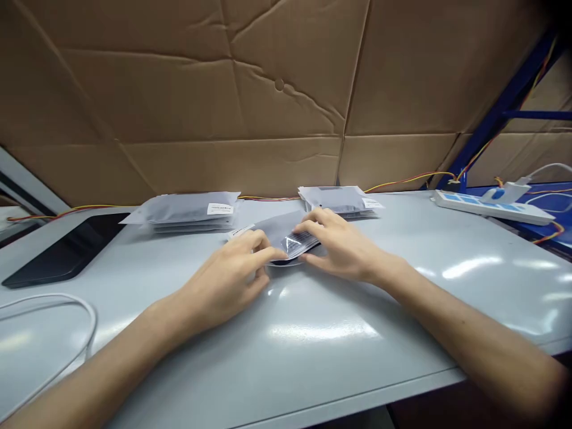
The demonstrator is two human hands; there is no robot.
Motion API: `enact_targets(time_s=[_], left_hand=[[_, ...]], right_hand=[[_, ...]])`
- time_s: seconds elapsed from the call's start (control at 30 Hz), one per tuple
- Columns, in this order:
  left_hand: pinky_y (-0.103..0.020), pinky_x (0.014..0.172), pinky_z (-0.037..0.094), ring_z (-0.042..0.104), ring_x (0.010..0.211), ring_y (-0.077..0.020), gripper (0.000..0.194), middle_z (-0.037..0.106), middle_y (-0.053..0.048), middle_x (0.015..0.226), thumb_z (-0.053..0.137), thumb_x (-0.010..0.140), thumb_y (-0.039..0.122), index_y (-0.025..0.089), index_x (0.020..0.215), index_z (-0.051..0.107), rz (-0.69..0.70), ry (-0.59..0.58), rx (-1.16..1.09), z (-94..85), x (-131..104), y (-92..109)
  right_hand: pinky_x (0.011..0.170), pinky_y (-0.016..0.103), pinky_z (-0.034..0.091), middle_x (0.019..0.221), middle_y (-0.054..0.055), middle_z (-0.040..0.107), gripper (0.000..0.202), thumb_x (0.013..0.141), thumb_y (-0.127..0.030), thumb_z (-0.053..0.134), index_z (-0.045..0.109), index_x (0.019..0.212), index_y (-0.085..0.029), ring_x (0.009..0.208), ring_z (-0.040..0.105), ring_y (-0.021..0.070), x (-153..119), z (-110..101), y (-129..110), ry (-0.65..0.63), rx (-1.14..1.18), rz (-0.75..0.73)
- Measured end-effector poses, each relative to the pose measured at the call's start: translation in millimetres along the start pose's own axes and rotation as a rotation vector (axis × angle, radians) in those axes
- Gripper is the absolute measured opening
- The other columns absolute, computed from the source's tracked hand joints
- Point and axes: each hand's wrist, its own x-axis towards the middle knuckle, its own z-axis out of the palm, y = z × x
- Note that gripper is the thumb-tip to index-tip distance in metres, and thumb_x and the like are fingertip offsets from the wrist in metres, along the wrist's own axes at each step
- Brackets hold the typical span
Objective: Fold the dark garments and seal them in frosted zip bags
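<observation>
A white cable (pixel 67 310) loops along the near left edge of the pale grey surface (pixel 322 351), well apart from both forearms, which reach in from the near edge. Toward the middle of the surface the left hand (pixel 232 271) and the right hand (pixel 342 247) meet over a small grey pouch (pixel 286 235) lying flat there. The left hand rests with curled fingers on the pouch's left end, thumb and forefinger pinching its near edge. The right hand lies over the right end, fingers spread and pressing down, thumb tucked at the near side; between the two hands a shiny, clear part of the pouch shows.

To the left, near the left edge, lies a black tablet (pixel 67 247). Behind the hands, toward the far edge, sit two stacks of similar grey pouches with white labels: a left stack (pixel 187 211) and a right stack (pixel 339 199), the latter just beyond the right hand. At the far right corner lies a white power strip (pixel 487 205). Thin coloured wires (pixel 411 179) run along the far edge, in front of a brown cardboard wall (pixel 250 89).
</observation>
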Motion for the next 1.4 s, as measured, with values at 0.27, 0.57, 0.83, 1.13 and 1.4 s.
enact_targets(time_s=[0.27,0.57,0.83,1.13,1.4], left_hand=[[-0.033,0.079,0.05,0.059,0.09,-0.0187,0.034,0.064,-0.003,0.099,0.046,0.093,0.009,0.025,0.116,0.065,0.074,0.144,-0.062,3.1,3.9,6.1],[-0.034,0.081,0.05,0.061,0.089,-0.0181,0.023,0.066,-0.003,0.098,0.046,0.095,0.014,0.025,0.106,0.063,0.026,0.168,-0.101,5.3,3.0,6.8],[-0.026,0.071,0.047,0.061,0.08,-0.0138,0.005,0.063,0.003,0.09,0.055,0.091,0.018,0.023,0.091,0.052,-0.123,0.165,-0.226,2.3,4.8,14.6],[-0.026,0.068,0.046,0.059,0.076,-0.0138,0.012,0.062,0.002,0.084,0.061,0.093,0.028,0.022,0.084,0.054,-0.112,0.206,-0.161,-2.1,3.4,7.1],[-0.027,0.071,0.047,0.059,0.081,-0.0151,0.004,0.063,0.001,0.091,0.054,0.092,0.021,0.023,0.092,0.057,-0.069,0.149,-0.151,-1.3,2.8,8.2]], right_hand=[[0.088,0.04,0.047,0.109,0.009,0.062,0.023,0.092,-0.031,0.064,0.064,0.113,-0.021,0.1,0.056,0.023,1.3,9.5,-7.6,0.043,-0.025,-0.118],[0.088,0.04,0.047,0.109,0.009,0.063,0.025,0.086,-0.02,0.061,0.061,0.111,-0.022,0.1,0.057,0.0231,0.4,8.3,-14.2,0.055,0.054,-0.083],[0.078,0.036,0.046,0.098,0.008,0.067,0.009,0.09,-0.024,0.057,0.062,0.097,-0.021,0.087,0.058,0.021,1.1,13.2,-29.0,0.07,0.075,-0.156],[0.077,0.032,0.044,0.094,0.004,0.07,0.006,0.091,-0.023,0.06,0.062,0.097,-0.022,0.085,0.062,0.0175,0.0,14.8,-24.2,0.101,0.159,-0.052],[0.075,0.033,0.045,0.093,0.004,0.07,0.011,0.094,-0.029,0.058,0.062,0.101,-0.022,0.083,0.063,0.0177,-0.1,11.9,-27.9,0.091,0.14,-0.05]])
